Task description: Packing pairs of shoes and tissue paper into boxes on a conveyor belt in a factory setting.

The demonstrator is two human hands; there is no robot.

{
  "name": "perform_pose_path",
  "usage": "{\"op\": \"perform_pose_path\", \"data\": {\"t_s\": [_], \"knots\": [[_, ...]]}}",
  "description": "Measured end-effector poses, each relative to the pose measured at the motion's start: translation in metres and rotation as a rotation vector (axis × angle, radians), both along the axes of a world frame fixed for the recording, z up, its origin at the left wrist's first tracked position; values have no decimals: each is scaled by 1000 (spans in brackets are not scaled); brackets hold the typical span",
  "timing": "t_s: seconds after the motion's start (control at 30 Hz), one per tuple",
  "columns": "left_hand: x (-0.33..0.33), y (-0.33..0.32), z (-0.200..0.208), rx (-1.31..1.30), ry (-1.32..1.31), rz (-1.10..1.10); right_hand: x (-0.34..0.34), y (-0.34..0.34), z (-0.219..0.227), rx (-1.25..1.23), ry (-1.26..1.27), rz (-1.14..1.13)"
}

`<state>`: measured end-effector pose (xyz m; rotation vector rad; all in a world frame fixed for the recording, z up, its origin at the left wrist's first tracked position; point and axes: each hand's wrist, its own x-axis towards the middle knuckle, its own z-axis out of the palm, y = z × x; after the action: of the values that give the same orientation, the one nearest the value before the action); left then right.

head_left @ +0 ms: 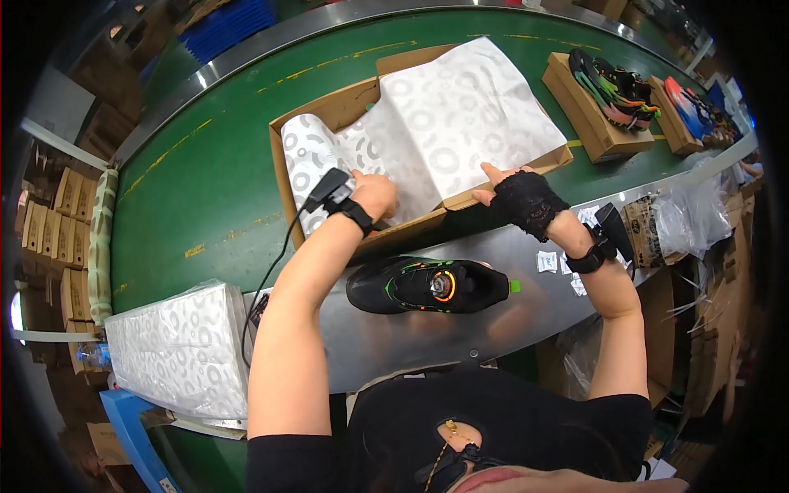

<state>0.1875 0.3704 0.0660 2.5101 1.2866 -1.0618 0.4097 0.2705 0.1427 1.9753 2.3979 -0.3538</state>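
Note:
An opened cardboard shoebox (274, 152) lies on the green surface, lined with white patterned tissue paper (472, 107) that spreads over its right part. My left hand (376, 197) reaches over the near wall onto the paper inside; its fingers point down and are mostly hidden. In a black lace fingerless glove, my right hand (526, 200) is at the box's near right edge, thumb and forefinger apart over the paper. Between my forearms, a black shoe (427, 285) with orange and green trim rests on the metal ledge. A strapped device with a cable sits at my left wrist.
A stack of patterned tissue paper (177, 349) sits at the left. Shoes (612, 90) rest on a closed box (604, 144) at the far right, with another box beyond. Small white packets (547, 261) and clear plastic bags (686, 222) lie to the right.

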Motion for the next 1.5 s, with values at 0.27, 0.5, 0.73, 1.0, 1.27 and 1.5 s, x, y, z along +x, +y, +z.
{"op": "perform_pose_path", "data": {"t_s": [0.27, 0.5, 0.73, 1.0, 1.27, 1.5], "knots": [[-26, -76, 56, 0, -1221, 166, 24, -11, -41, 328, 118, 53], [-28, -156, 27, 159, -1087, -199, 7, -11, -34, 473, 195, 137], [-56, -148, 49, -43, -1347, 337, 27, -32, -14, 671, 355, 96], [-67, -37, 70, -821, -1999, 1371, 27, -59, -19, 623, 659, 85], [-39, 33, 13, -639, -1429, 1651, 12, -57, -68, -265, 990, -11], [-37, 11, 22, -870, -1559, 1683, -24, -3, -74, -540, 1998, -651]]}}
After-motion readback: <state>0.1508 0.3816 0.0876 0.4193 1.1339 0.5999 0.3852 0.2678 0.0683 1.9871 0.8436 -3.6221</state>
